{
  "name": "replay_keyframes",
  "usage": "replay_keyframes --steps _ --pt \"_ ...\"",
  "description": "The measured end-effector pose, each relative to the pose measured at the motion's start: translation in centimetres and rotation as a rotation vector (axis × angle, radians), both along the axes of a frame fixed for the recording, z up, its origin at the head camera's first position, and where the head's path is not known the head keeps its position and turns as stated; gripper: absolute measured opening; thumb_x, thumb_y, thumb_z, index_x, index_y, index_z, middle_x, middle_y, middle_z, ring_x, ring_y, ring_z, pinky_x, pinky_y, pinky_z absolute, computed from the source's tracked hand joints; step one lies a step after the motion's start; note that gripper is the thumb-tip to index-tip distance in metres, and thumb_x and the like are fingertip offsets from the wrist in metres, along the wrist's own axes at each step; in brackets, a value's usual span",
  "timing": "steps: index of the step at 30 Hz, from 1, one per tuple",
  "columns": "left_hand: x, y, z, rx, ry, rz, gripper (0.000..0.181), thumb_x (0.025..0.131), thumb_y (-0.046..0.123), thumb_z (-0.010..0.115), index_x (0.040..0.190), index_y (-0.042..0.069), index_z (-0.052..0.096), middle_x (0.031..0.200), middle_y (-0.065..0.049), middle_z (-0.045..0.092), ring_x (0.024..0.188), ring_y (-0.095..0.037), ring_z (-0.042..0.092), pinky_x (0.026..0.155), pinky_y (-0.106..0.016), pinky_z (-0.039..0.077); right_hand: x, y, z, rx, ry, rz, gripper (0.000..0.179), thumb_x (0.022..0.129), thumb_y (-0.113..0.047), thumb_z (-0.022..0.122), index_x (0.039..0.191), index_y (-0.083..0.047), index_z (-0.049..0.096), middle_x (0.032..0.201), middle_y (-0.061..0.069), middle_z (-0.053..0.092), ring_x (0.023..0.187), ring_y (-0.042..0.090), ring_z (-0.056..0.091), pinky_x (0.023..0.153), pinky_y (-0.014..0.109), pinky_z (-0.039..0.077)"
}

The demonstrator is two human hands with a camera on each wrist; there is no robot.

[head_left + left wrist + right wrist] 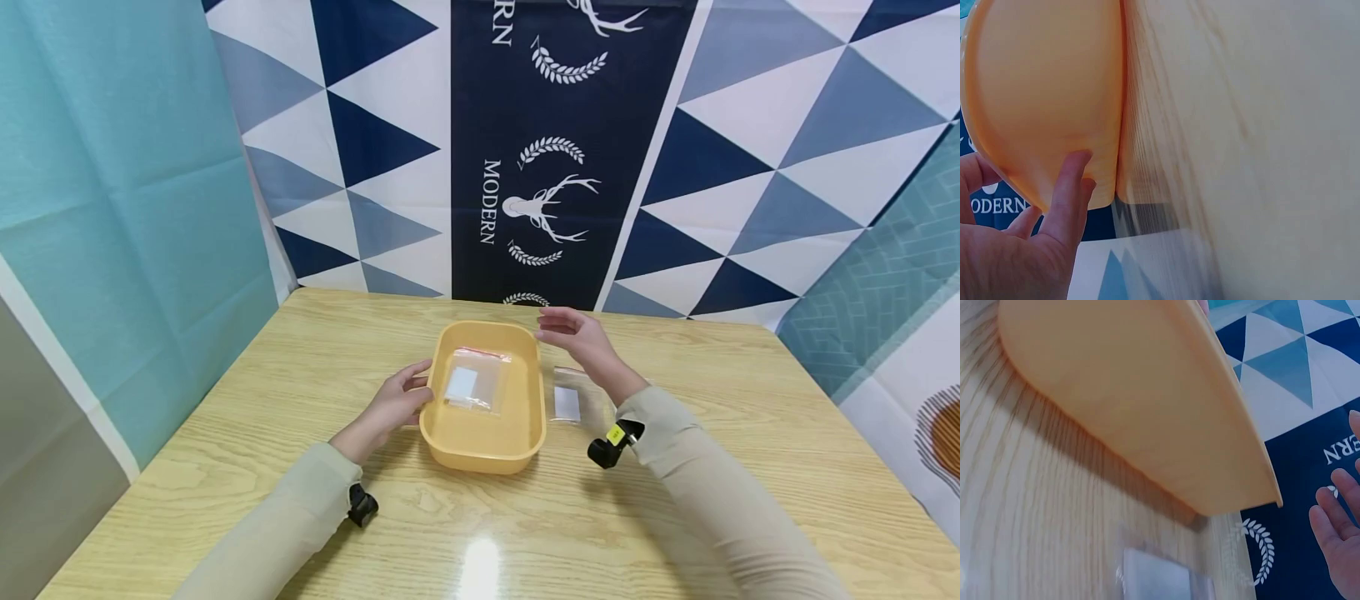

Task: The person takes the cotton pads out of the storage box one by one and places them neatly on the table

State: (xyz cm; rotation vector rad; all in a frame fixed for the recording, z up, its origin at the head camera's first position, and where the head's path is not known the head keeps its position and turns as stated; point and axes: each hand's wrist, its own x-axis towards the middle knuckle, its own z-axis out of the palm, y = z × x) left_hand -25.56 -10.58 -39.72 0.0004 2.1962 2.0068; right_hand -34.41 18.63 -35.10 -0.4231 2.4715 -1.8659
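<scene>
A yellow plastic basin (482,442) stands on the table in front of me, and a clear zip bag (486,382) with a white piece inside lies in it. My left hand (392,404) holds the basin by its left side. In the left wrist view, fingertips (1075,164) press on the outer wall while the thumb is at the rim. My right hand (581,337) hovers past the basin's far right corner with fingers spread and nothing in them. Under the right forearm lies a second clear bag (567,403) with a white piece, partly covered by the wrist.
The wooden table (300,358) runs back to a patterned cloth (390,150) hanging behind it. A teal cloth (127,208) hangs at the left, another patterned cloth (892,275) at the right. Small black cameras sit on both wrists.
</scene>
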Motion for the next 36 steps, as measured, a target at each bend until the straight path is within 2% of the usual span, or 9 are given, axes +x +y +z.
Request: replay_keyframes --steps 6,12,16,23,36 --pt "0.1 -0.1 0.0 -0.008 0.000 0.006 0.060 0.086 0.003 0.052 0.143 0.013 0.036 0.132 -0.018 0.047 0.101 -0.031 0.060 0.074 -0.039 0.055 0.0 -1.3 0.5 -0.020 -0.011 0.023 0.050 0.082 -0.010 0.071 0.127 0.001 0.053 0.124 0.020 0.054 0.110 0.026 0.054 0.093 0.033 0.046" --pt "0.1 0.0 0.1 -0.005 -0.007 0.011 0.060 0.086 0.003 0.052 0.143 0.013 0.036 0.132 -0.018 0.047 0.101 -0.030 0.060 0.074 -0.038 0.056 0.0 -2.7 1.1 -0.012 -0.020 0.024 0.049 0.082 -0.012 0.071 0.126 -0.003 0.054 0.123 0.017 0.056 0.111 0.026 0.053 0.097 0.036 0.043" --pt "0.0 0.0 0.1 -0.012 -0.003 0.015 0.060 0.086 0.003 0.052 0.143 0.013 0.037 0.132 -0.018 0.048 0.100 -0.030 0.060 0.073 -0.038 0.056 -0.1 -3.6 1.2 -0.014 -0.024 0.016 0.047 0.081 -0.013 0.071 0.125 -0.006 0.056 0.121 0.013 0.058 0.111 0.024 0.053 0.097 0.036 0.043" --pt "0.1 -0.1 -0.1 -0.010 -0.001 0.011 0.059 0.086 0.004 0.052 0.143 0.013 0.037 0.131 -0.018 0.047 0.100 -0.030 0.060 0.073 -0.038 0.056 -0.9 -5.0 1.0 -0.096 -0.040 -0.015 0.046 0.083 -0.009 0.070 0.126 -0.002 0.055 0.123 0.018 0.056 0.110 0.024 0.054 0.096 0.033 0.044" --pt "0.1 0.0 0.1 -0.006 0.003 0.008 0.059 0.087 0.003 0.052 0.143 0.013 0.036 0.132 -0.019 0.047 0.100 -0.030 0.060 0.073 -0.037 0.056 -1.6 -7.8 0.6 -0.173 -0.093 -0.048 0.043 0.082 -0.006 0.069 0.123 0.000 0.057 0.118 0.021 0.058 0.100 0.021 0.059 0.093 0.031 0.046"
